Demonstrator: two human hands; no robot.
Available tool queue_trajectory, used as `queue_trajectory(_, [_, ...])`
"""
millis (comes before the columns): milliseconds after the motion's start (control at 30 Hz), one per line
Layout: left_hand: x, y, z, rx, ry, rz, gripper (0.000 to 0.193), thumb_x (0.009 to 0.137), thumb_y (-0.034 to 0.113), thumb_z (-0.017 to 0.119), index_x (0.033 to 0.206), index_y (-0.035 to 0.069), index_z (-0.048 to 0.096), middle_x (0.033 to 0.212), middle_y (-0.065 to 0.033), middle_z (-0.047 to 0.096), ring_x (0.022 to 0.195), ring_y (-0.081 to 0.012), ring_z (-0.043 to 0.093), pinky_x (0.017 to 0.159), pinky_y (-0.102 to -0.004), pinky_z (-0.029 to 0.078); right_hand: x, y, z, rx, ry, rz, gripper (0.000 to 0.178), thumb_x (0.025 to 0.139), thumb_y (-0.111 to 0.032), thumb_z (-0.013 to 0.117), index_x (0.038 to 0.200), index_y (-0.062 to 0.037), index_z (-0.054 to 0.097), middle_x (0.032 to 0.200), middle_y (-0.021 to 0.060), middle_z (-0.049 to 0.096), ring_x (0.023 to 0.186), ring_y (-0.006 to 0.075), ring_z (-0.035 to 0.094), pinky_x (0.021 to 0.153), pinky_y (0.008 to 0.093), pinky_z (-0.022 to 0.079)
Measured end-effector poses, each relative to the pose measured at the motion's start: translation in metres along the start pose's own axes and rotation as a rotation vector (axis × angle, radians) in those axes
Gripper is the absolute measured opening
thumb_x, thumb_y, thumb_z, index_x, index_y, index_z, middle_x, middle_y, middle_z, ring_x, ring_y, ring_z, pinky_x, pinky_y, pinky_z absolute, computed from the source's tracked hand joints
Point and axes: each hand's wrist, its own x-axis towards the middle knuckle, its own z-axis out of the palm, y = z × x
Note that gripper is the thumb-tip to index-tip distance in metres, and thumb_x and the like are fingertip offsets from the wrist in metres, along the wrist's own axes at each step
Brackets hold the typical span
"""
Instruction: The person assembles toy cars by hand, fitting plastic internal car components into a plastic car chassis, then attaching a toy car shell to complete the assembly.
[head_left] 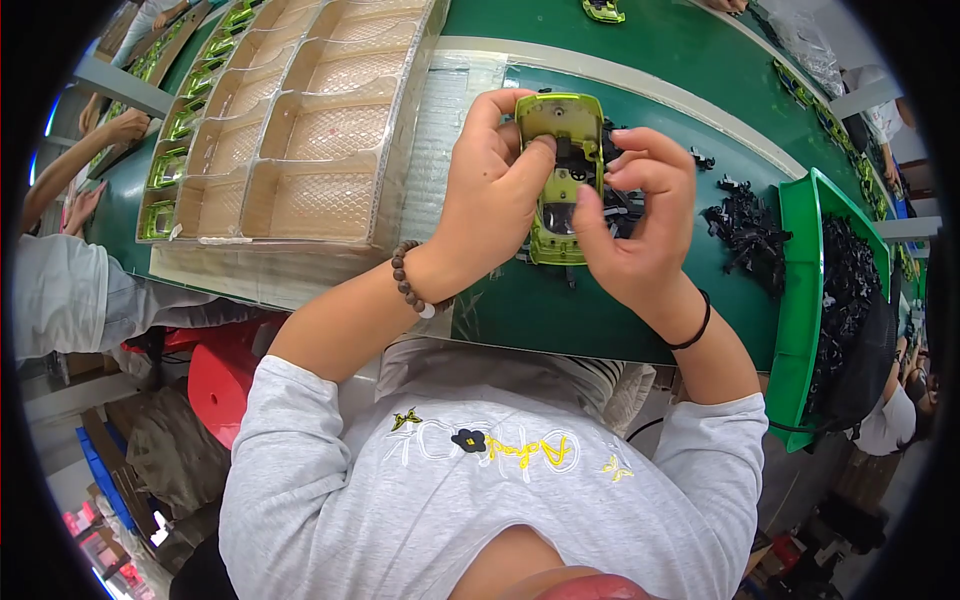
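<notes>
A yellow-green toy car body is upright in my left hand, its hollow inside toward me. A black interior piece sits within the shell. My left thumb presses on the inside, with the fingers round the far and left edge. Close by the car's right side is my right hand, its fingers curved and the thumb apart from them. I see nothing between them; the thumb tip is at the car's edge, and whether it touches cannot be told. Black plastic parts lie on the table behind the hands.
A divided cardboard tray stands to the left, with green car bodies in its leftmost row. At the right, a green bin holds many black parts, beside a loose black pile. Other people's arms are at the far left.
</notes>
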Motion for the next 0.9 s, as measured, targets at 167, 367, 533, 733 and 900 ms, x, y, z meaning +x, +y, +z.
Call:
queue_trajectory(167, [-0.003, -0.003, 0.003, 0.007, -0.009, 0.034, 0.033, 0.089, -0.001, 0.048, 0.119, -0.001, 0.034, 0.101, -0.0112, 0.059, 0.089, -0.0105, 0.056, 0.074, -0.0224, 0.046, 0.001, -0.009, 0.012, 0.281, 0.054, 0.493, 0.031, 0.082, -0.005, 0.06, 0.112, 0.0, 0.05, 0.107, 0.0113, 0.055, 0.091, 0.0165, 0.056, 0.074, 0.0272, 0.048])
queue_trajectory(367, [-0.004, -0.006, 0.003, 0.224, -0.05, 0.161, 0.033, 0.089, 0.0, 0.047, 0.119, -0.002, 0.033, 0.097, -0.0116, 0.058, 0.083, -0.0112, 0.056, 0.07, -0.0244, 0.046, 0.004, -0.009, 0.005, 0.33, -0.091, 0.661, 0.028, 0.086, -0.006, 0.059, 0.113, 0.002, 0.054, 0.097, 0.0073, 0.063, 0.086, 0.0095, 0.059, 0.075, 0.023, 0.047])
queue_trajectory(533, [-0.006, -0.008, 0.001, 0.491, -0.145, 0.159, 0.035, 0.088, 0.001, 0.048, 0.119, -0.003, 0.033, 0.095, -0.0122, 0.058, 0.079, -0.0113, 0.058, 0.068, -0.0248, 0.047, 0.006, -0.001, -0.002, 0.515, -0.097, 0.769, 0.028, 0.087, -0.008, 0.06, 0.112, 0.0023, 0.054, 0.1, 0.0071, 0.063, 0.09, 0.0102, 0.059, 0.076, 0.0231, 0.047])
queue_trajectory(733, [0.001, -0.006, 0.001, 0.145, -0.068, 0.009, 0.034, 0.087, -0.001, 0.046, 0.118, -0.003, 0.033, 0.101, -0.0121, 0.056, 0.088, -0.0125, 0.056, 0.072, -0.0251, 0.047, 0.004, -0.01, 0.002, 0.497, -0.092, 0.748, 0.043, 0.085, -0.008, 0.063, 0.122, 0.0025, 0.044, 0.106, 0.0134, 0.061, 0.093, 0.0137, 0.06, 0.079, 0.0257, 0.049])
queue_trajectory(900, [0.002, -0.008, -0.004, 0.101, -0.032, -0.007, 0.036, 0.088, 0.0, 0.048, 0.121, -0.002, 0.034, 0.11, -0.013, 0.055, 0.096, -0.0135, 0.055, 0.079, -0.0244, 0.047, 0.002, -0.003, 0.002, 0.423, -0.173, 0.633, 0.051, 0.082, -0.006, 0.065, 0.126, 0.0017, 0.039, 0.113, 0.0175, 0.058, 0.097, 0.0184, 0.061, 0.079, 0.0282, 0.051])
